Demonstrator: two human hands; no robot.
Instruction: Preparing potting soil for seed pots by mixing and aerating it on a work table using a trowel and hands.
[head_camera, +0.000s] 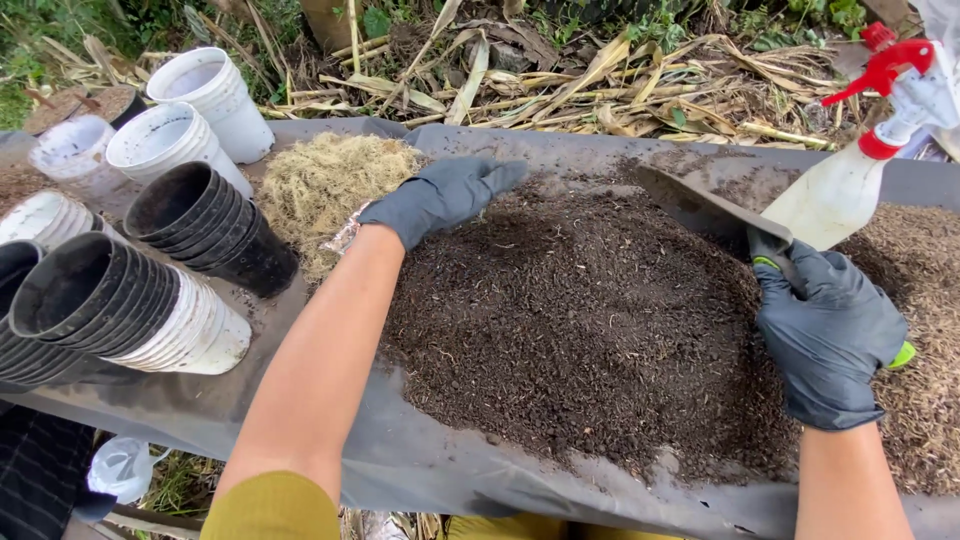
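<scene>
Nearby, stacked pots (120, 300) flank soil (580, 320), moss (325, 185).

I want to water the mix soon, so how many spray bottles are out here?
1. A single spray bottle with a red trigger stands at the far right, just behind the trowel held in the right hand. Others may sit outside the picture.

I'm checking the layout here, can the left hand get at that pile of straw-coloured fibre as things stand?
Probably yes. The left hand, gloved and open, lies at the edge of the fibre pile, with nothing between them; the black pots sit off to the side.
</scene>
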